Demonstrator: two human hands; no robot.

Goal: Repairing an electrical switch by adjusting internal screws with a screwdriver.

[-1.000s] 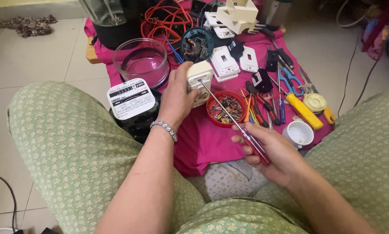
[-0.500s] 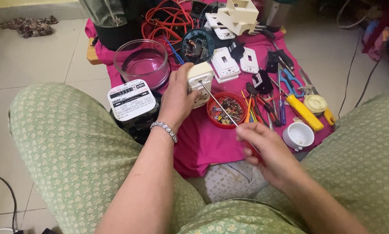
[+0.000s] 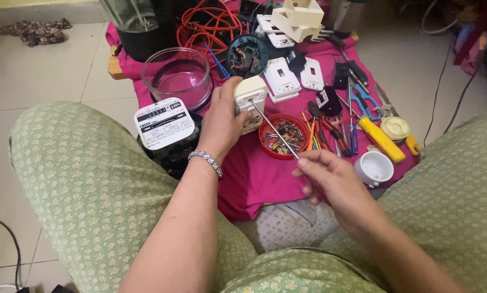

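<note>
My left hand (image 3: 222,122) grips a cream plastic socket box (image 3: 250,102) and holds it upright above the pink cloth (image 3: 254,179). My right hand (image 3: 330,182) pinches the handle end of a thin metal screwdriver (image 3: 273,130). Its shaft slants up and to the left, with the tip on the front of the socket box. A silver bracelet (image 3: 205,160) sits on my left wrist. My knees in green patterned trousers frame both hands.
A red lid full of screws (image 3: 281,137) lies under the screwdriver. An electric meter (image 3: 165,133), a glass bowl (image 3: 177,76), white switch plates (image 3: 281,76), pliers and screwdrivers (image 3: 352,108), a yellow tool (image 3: 382,139), a white cup (image 3: 373,168) and red cable (image 3: 211,24) lie on the cloth.
My right hand has slid up the screwdriver and turned, so the red handle is now hidden in my fingers. The socket box has stayed in my left hand.
</note>
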